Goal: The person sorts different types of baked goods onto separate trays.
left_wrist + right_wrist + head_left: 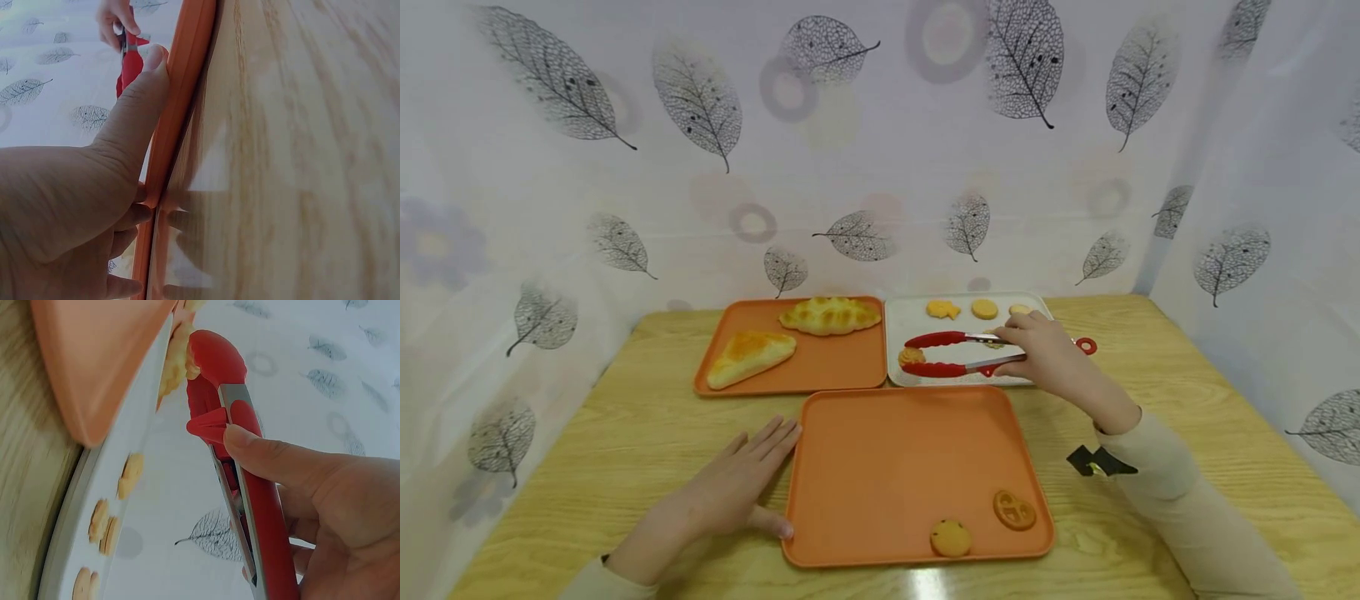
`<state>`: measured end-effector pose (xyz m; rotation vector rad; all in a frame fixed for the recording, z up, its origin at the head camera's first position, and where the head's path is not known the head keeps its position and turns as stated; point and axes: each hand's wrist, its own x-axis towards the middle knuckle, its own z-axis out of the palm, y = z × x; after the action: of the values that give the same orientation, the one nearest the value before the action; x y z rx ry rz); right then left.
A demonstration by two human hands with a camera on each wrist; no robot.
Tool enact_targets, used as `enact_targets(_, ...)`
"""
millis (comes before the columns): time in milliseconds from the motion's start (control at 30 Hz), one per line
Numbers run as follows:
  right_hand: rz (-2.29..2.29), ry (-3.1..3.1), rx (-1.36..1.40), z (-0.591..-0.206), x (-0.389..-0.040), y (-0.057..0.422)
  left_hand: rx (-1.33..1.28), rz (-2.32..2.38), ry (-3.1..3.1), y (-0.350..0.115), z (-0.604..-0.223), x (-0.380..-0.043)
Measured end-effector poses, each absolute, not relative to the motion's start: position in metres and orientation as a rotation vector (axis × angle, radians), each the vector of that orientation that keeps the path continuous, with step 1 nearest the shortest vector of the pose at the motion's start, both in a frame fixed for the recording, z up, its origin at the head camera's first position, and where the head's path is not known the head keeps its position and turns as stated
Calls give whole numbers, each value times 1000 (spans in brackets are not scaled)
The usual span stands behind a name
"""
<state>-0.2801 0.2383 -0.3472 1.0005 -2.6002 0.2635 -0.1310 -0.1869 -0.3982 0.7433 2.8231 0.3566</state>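
right hand point(1047, 357) gripping red-and-silver tongs point(938, 370), a round golden-brown cookie point(912, 357) between their red tips at the left end of the white rectangular tray point(908, 315); left hand point(724, 492), fingers extended, touching the left rim of the nearer orange rectangular tray point(887, 475).

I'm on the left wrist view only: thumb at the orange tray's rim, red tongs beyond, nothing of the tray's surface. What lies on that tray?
Observer: A pretzel cookie and a round cookie lie on the front orange tray, toward its near right corner.
Operator: And the tongs in the right hand, what are they at?
Observer: Their red tips stand on either side of a small cookie at the left end of the white tray; I can't tell whether it is off the surface.
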Motion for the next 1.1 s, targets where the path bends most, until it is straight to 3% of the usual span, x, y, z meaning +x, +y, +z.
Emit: enact_targets(1100, 81, -2853, 673, -355, -308, 274, 731, 378, 2796, -186, -396, -132)
